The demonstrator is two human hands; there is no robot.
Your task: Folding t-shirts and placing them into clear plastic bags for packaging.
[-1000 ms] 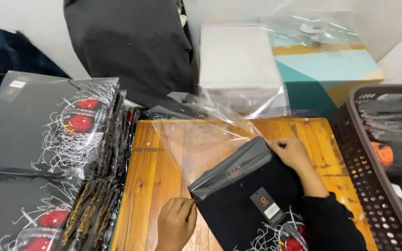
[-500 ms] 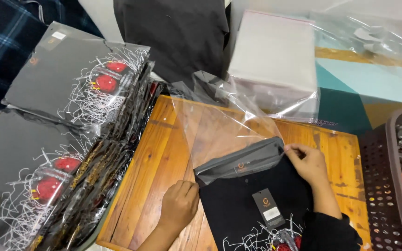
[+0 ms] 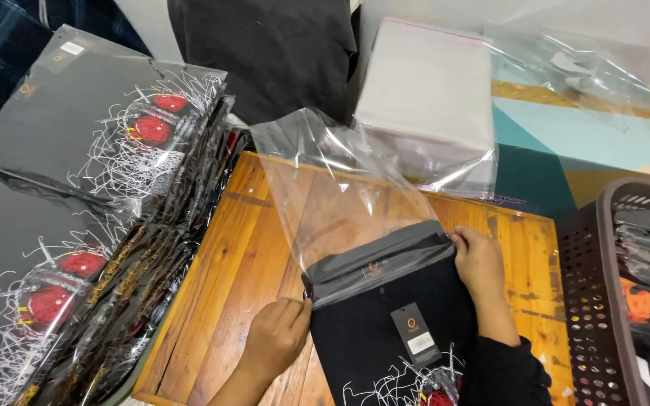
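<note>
The left hand (image 3: 276,342) pinches the near-left corner of the clear plastic bag (image 3: 340,188) at its mouth, fingers curled shut on the film; the right hand (image 3: 479,259) grips the other side of the mouth, thumb and fingers closed on the film where it meets the folded black shirt (image 3: 385,331); both hands hold the opening against the shirt's grey collar end. By the look of it the step in hand is the bagging of the shirt, only just begun; only the collar edge lies inside the mouth, so the film wants drawing evenly down both sides, kept taut so that the fold does not bunch. The shirt lies flat near the front edge of the wooden table (image 3: 227,278), collar toward the far edge; a hang tag (image 3: 415,334) sits on its chest above a white-and-red print. The bag stretches away, empty and crinkled, toward the far edge. Beyond the table's left edge lie stacks of bagged shirts (image 3: 107,128); past the far edge sits a pile of empty bags (image 3: 426,90); off the right edge stands a dark perforated basket (image 3: 596,301).
</note>
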